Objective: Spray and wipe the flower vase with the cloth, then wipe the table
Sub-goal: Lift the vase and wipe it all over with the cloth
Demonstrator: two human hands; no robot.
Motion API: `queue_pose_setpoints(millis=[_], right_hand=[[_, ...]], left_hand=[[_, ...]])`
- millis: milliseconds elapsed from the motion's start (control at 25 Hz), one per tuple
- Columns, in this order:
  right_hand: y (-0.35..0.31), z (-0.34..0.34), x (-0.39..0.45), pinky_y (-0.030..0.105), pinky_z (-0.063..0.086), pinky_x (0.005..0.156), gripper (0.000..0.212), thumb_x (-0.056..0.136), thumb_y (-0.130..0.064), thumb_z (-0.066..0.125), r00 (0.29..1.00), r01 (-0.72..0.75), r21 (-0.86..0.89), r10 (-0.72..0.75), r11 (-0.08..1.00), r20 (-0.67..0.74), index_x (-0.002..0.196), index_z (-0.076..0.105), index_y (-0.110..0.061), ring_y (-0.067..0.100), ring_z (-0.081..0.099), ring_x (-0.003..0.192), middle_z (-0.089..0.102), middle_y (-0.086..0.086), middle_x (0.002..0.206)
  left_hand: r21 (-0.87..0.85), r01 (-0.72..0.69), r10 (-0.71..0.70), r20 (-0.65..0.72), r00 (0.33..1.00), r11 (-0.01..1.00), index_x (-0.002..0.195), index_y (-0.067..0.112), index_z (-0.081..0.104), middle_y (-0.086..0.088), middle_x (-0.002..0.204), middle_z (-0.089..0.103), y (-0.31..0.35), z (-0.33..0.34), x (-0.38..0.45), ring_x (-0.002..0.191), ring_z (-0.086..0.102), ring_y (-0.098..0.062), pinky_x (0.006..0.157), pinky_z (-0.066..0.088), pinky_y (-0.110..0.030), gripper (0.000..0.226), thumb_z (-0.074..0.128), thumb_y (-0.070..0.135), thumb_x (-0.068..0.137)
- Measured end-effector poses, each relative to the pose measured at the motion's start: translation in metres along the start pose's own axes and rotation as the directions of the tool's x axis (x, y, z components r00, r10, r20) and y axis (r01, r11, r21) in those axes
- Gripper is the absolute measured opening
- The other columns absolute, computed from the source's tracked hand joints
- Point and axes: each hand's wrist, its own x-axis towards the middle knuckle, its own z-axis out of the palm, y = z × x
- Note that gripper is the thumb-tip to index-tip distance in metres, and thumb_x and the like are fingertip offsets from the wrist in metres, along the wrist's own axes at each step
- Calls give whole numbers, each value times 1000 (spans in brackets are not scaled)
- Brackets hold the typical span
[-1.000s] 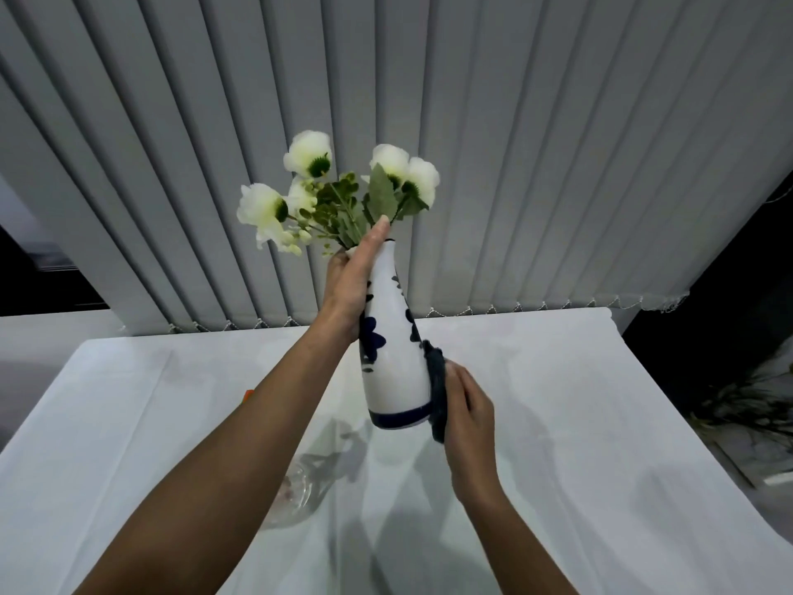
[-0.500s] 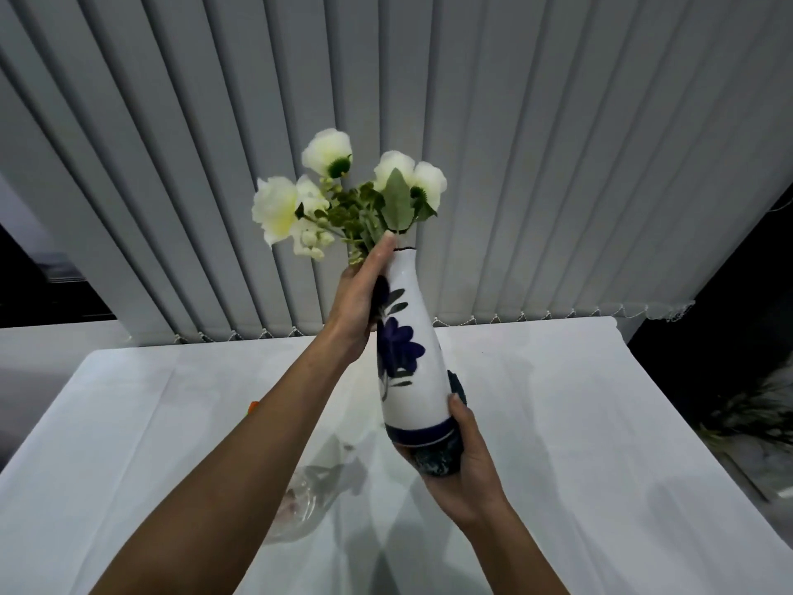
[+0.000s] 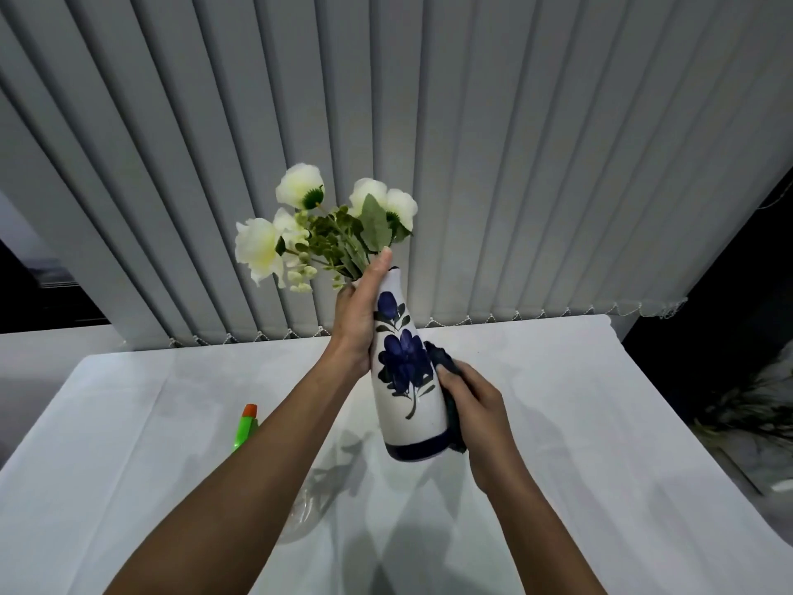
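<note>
A white flower vase (image 3: 407, 405) with blue painted flowers and a blue band at its base is held up above the table, tilted a little to the left. White artificial flowers (image 3: 326, 234) stick out of its mouth. My left hand (image 3: 362, 315) grips the vase's neck. My right hand (image 3: 476, 401) presses a dark cloth (image 3: 442, 362) against the vase's right side. A spray bottle (image 3: 245, 427) with a green head and orange tip lies on the table at the left, its clear body mostly hidden behind my left forearm.
The table (image 3: 579, 423) is covered by a white cloth. Grey vertical blinds (image 3: 472, 143) hang behind its far edge. At the right, past the table's edge, dark plants (image 3: 755, 405) lie low on the floor.
The vase has turned, so the blue flower pattern faces me more fully. My right hand with the cloth moved from under the base up along the vase's right side.
</note>
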Motion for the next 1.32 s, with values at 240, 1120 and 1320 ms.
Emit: queue_pose_setpoints(millis=[240, 1120, 1320], right_hand=[[-24, 30, 18, 28, 51, 97, 29, 98, -32, 57, 894, 426, -231, -446, 875, -41, 125, 65, -30, 3, 63, 112, 67, -10, 122], [82, 5, -31, 52, 44, 103, 33, 88, -11, 65, 494, 753, -539, -865, 377, 85, 116, 74, -26, 36, 42, 135, 51, 1, 144], [53, 18, -18, 54, 50, 84, 28, 97, -26, 53, 897, 358, 127, -302, 925, -324, 121, 67, -32, 24, 58, 123, 62, -4, 135]], left_hand=[[56, 9, -8, -22, 1000, 998, 108, 10, 70, -3, 87, 76, -10, 12, -14, 78, 74, -14, 67, 58, -24, 32, 73, 32, 85], [-59, 42, -53, -190, 980, 997, 104, 18, 68, -4, 85, 69, 2, -4, 11, 77, 66, -19, 75, 59, -34, 38, 77, 44, 78], [-57, -4, -6, -174, 985, 998, 93, 21, 64, -2, 82, 63, 8, 5, 6, 72, 61, -15, 69, 57, -31, 22, 71, 40, 84]])
